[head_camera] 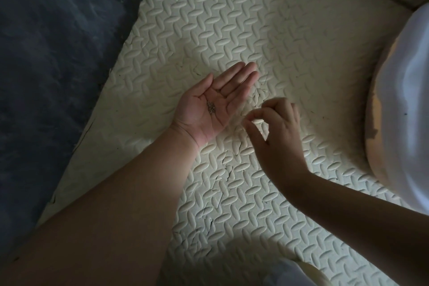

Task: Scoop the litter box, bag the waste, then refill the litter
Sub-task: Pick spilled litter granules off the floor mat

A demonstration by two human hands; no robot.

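The left hand [216,102] lies open, palm up, over the foam mat [232,18], with a small clump of litter grains [210,107] in its hollow. Just to its right, the right hand [276,132] has its fingers [255,115] pinched thumb to forefinger. Whether they hold a grain is too small to tell.

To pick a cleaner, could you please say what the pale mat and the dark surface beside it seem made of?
Pale mat: likely soft foam, matte cream, embossed oval tread, nicked and torn. Dark surface: probably plush fabric or carpet, blue-grey, mottled nap.
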